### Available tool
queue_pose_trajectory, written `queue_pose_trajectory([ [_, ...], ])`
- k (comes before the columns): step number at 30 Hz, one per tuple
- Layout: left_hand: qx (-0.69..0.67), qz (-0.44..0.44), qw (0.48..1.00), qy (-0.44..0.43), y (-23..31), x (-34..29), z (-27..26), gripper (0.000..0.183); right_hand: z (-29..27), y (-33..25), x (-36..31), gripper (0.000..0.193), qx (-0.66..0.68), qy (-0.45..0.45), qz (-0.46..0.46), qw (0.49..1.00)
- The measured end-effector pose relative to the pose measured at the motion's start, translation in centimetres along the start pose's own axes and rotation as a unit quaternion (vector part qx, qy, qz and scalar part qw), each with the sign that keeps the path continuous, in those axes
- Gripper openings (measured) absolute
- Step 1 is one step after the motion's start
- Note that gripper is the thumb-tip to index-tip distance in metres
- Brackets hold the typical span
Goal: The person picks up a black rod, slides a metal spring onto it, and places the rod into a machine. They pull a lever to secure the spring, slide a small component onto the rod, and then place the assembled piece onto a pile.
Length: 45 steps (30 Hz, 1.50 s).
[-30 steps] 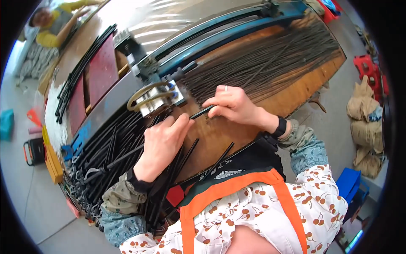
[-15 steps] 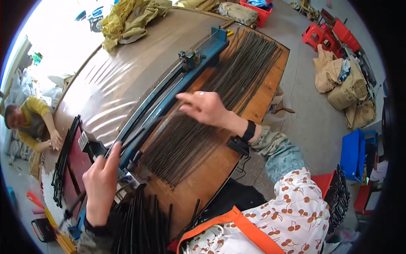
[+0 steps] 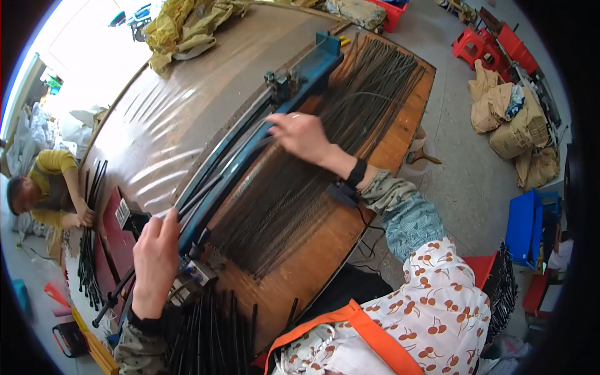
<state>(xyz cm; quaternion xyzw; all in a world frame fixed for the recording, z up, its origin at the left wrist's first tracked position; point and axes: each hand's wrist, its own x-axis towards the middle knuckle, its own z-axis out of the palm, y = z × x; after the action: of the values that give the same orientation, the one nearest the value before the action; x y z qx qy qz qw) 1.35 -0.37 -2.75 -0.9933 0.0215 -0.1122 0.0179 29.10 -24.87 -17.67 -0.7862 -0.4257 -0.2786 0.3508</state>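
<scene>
A long blue rail fixture (image 3: 234,165) runs diagonally over the table. At its near end my left hand (image 3: 156,259) is closed around a black tube (image 3: 119,297), whose capped end sticks out to the lower left. My right hand (image 3: 304,137) hovers over the rail's middle, fingers curled and pinched; motion blur hides what they hold, if anything. Below that hand lies a wide layer of thin dark spring-like rods (image 3: 281,212), with more dark rods (image 3: 381,81) beyond it. A metal clamp block (image 3: 283,84) sits toward the rail's far end.
Black tubes (image 3: 209,331) stand bundled at the near table edge. Across the table, another person (image 3: 56,181) handles more black tubes (image 3: 90,256). A yellowish crumpled sheet (image 3: 181,31) lies at the far edge. Red stools (image 3: 478,50), brown sacks (image 3: 515,119) and a blue bin (image 3: 524,228) stand right.
My right hand has moved slightly up along the rail, and its extended fingers have curled in. My left hand has shifted slightly right, with its raised finger now bent. The other person's tubes have moved.
</scene>
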Motion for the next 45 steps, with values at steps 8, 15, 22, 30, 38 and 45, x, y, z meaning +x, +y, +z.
queue_pose_trajectory([
  [8, 0.04, -0.054, 0.997, 0.027, -3.1, -5.4, -2.7, 0.037, -0.9, -7.8, -1.0, 0.035, 0.314, -0.147, -0.028, 0.938],
  [15, -0.012, -0.084, 0.996, 0.01, -2.2, -8.6, -3.5, 0.048, 0.5, -15.9, 0.8, 0.016, 0.456, -0.014, 0.018, 0.889],
  [22, 0.083, -0.069, 0.994, 0.024, -2.7, -11.9, -4.8, 0.048, 2.1, -14.5, 0.5, 0.036, 0.25, 0.014, -0.164, 0.954],
  [30, 0.003, -0.141, 0.984, 0.109, -5.2, -14.4, -4.8, 0.033, 2.7, -17.0, 2.1, 0.026, 0.177, 0.089, -0.21, 0.958],
  [38, 0.034, -0.228, 0.947, 0.222, -9.9, -20.5, -11.5, 0.023, 5.3, -21.0, 5.3, 0.014, 0.336, -0.024, 0.003, 0.942],
  [45, 0.054, -0.234, 0.968, 0.069, -4.8, -22.9, -9.3, 0.034, 4.9, -31.2, 10.4, 0.037, 0.218, 0.004, -0.388, 0.896],
])
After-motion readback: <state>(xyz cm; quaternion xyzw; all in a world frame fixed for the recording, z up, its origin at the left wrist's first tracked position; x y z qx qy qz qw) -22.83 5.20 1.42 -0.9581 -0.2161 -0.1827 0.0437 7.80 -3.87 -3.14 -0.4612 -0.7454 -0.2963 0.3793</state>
